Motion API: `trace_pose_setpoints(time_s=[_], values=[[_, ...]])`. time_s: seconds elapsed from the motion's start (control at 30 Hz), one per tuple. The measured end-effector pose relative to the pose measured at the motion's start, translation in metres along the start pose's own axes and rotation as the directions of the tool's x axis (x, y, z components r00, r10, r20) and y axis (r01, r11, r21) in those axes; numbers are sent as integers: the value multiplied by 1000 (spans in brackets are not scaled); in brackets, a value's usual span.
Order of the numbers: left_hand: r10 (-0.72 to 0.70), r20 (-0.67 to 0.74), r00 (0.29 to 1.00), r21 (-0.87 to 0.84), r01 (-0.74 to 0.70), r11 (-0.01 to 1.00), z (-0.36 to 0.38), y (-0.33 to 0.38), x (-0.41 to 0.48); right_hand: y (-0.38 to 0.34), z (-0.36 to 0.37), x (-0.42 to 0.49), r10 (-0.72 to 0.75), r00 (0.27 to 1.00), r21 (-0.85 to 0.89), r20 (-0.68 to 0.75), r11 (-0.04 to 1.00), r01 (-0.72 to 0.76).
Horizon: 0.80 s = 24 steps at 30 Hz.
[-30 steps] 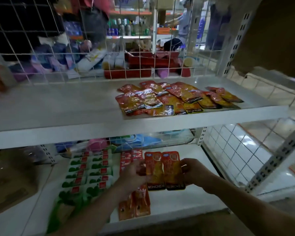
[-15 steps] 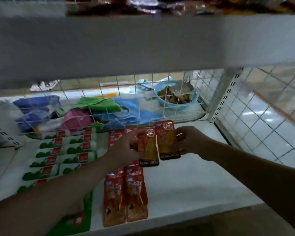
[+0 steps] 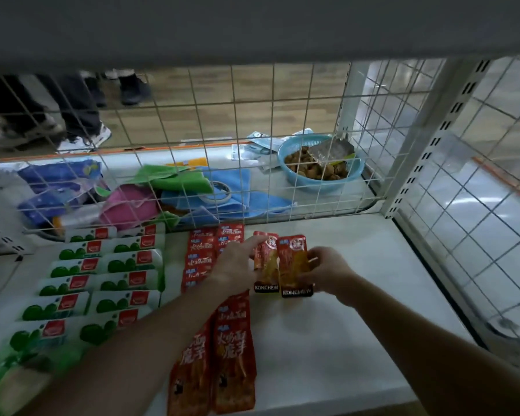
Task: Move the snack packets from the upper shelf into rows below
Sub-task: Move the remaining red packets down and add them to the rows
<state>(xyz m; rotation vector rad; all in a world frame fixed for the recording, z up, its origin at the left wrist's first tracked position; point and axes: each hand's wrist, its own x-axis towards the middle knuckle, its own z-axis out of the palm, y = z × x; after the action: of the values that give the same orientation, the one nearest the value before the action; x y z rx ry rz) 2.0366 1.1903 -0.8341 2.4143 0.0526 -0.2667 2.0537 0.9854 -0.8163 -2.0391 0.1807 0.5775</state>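
**Two packets being set down; a third pair of columns just begun**

Right hand (image 3: pixel 324 273): fingers (image 3: pixel 312 259) curled narrow around the right edge of an orange KONCHEW packet (image 3: pixel 293 265), thumb side hidden behind the foil. Holding it, from the look of it low over the shelf or just touching; contact with the shelf is hard to tell.

Left hand (image 3: pixel 237 265): fingers stretched fairly flat, tips laid on a second KONCHEW packet (image 3: pixel 264 262) just beside the first. Pressing or steadying more than gripping; whether the thumb is under it I cannot tell.

Both packets lie side by side, upright to the viewer, near the back of the lower shelf (image 3: pixel 357 325), close to the wire mesh back panel (image 3: pixel 252 145).

Outward, to the left: two columns of red noodle-snack packets (image 3: pixel 231 355) run from back to front, overlapping like shingles, partly under the left forearm. Further left, two columns of green-and-white packets (image 3: pixel 123 283), also shingled and tidy.

Right of the KONCHEW pair the shelf is bare white up to the side mesh.

Judgement on progress: earlier rows look finished; the orange packets are the first pair of a new set of columns, so this product is only starting. The underside of the upper shelf (image 3: pixel 252 25) fills the top of the view and hides what lies on it, so the number left cannot be counted here.

Behind the mesh: a blue basket (image 3: pixel 318 184) of brown items, folded cloths, a roll of tape. Not part of the job.
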Motion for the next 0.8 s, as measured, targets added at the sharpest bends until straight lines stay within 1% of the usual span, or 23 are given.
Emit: trace_pose_setpoints(time_s=[0.13, 0.23, 0.33, 0.4, 0.43, 0.5, 0.57, 0.63, 0.8], values=[[-27, -29, 999, 177, 31, 984, 10, 7, 8, 22, -4, 0, 9, 1000, 18, -28, 1000, -9], [20, -75, 997, 310, 4, 951, 13, 9, 16, 34, -9, 1, 11, 999, 2, -51, 1000, -11], [32, -86, 996, 441, 10, 897, 13, 14, 18, 42, -17, 1, 14, 998, -5, -63, 1000, -14], [93, -105, 990, 542, -21, 840, 14, 11, 20, 45, -21, 1, 17, 998, -5, -61, 1000, -18], [154, -113, 982, 564, -64, 823, 13, 9, 20, 46, -23, 1, 18, 998, -4, -63, 1000, -19], [259, -65, 964, 533, -186, 825, 13, 4, 20, 48, -25, 1, 17, 997, -5, -69, 1000, -18], [300, 9, 954, 488, -266, 831, 12, 3, 16, 50, -24, 1, 15, 997, -7, -77, 1000, -16], [293, 22, 956, 488, -266, 832, 14, 4, 15, 51, -22, 2, 14, 997, -10, -78, 1000, -15], [222, -17, 975, 519, -181, 836, 25, 14, 27, 51, -17, 3, 13, 998, 11, -57, 1000, -13]])
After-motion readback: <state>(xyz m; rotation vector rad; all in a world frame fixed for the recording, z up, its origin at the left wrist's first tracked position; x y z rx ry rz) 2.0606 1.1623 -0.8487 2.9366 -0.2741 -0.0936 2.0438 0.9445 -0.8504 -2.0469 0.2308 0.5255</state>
